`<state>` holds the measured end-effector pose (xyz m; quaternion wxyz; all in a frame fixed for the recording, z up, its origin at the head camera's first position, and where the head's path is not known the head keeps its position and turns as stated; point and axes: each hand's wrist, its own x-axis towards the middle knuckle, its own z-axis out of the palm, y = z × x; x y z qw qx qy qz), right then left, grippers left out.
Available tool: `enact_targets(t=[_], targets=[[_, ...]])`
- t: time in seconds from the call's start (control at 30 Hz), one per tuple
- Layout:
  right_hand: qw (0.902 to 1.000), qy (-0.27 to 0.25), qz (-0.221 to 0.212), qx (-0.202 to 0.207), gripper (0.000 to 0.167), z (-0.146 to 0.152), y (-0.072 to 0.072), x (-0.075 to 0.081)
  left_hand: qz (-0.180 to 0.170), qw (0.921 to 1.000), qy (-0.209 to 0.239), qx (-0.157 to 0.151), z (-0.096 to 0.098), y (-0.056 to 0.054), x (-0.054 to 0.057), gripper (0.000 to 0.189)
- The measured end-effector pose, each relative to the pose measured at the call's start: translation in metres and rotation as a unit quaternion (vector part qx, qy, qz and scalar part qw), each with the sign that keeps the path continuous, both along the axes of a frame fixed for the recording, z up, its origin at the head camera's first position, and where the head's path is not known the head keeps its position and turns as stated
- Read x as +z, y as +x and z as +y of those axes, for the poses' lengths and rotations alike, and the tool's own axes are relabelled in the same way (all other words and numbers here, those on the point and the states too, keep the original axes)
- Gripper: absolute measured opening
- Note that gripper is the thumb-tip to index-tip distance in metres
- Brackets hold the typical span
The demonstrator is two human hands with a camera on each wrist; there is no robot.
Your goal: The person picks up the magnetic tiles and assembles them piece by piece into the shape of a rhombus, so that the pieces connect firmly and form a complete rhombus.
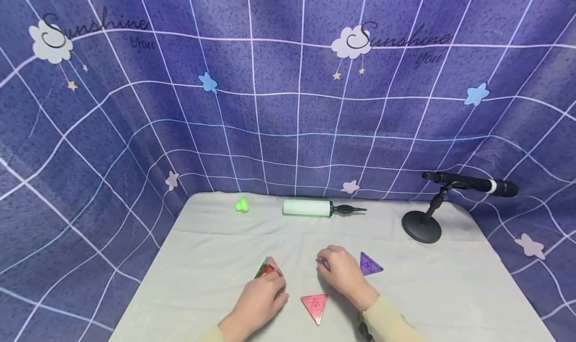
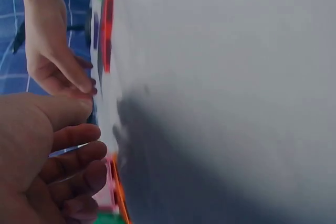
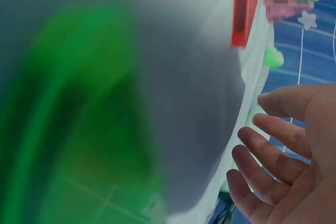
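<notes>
Two "Sunshine You" prints (image 1: 407, 39) displayed on fabric (image 1: 279, 114), left hand (image 1: 257, 303) held at triangular tiles (image 1: 273, 264), grip unclear, right hand (image 1: 344, 271) held over the tabletop (image 1: 216, 249), fingers relaxed

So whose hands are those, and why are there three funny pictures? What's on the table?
No robot here, just one person's left hand and right hand, both bare. The widest picture comes from a camera on their head, looking forward and down. The other two come from a camera on each wrist. On the white cloth you can see a red triangle, a purple triangle, a pale green pump, a small bright green thing and a black microphone. The left hand partly covers green, pink and orange pieces; I can't tell whether it grips them. The right hand seems to hold nothing.
</notes>
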<state>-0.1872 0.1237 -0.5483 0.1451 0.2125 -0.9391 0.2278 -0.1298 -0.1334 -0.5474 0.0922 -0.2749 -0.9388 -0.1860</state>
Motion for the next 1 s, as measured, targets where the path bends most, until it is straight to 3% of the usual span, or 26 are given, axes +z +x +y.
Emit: enact_targets(t=[0.27,0.5,0.8,1.0], targets=[[0.9995,-0.002,-0.011,-0.029,0.021,0.035,0.001,-0.002,-0.039,0.9982,0.016,-0.043,0.025,0.003,-0.003,0.016],[0.9981,0.007,-0.018,-0.058,0.024,0.059,-0.001,-0.003,-0.029,0.9965,0.018,-0.076,0.039,0.004,-0.007,0.016],[0.9975,0.002,0.047,-0.053,0.033,0.093,-0.001,-0.01,-0.057,0.995,-0.004,-0.082,0.043,0.004,-0.006,0.018],[0.9983,-0.01,0.025,-0.052,0.033,0.109,0.003,-0.015,-0.058,0.9955,-0.005,-0.075,0.046,0.001,-0.01,0.016]])
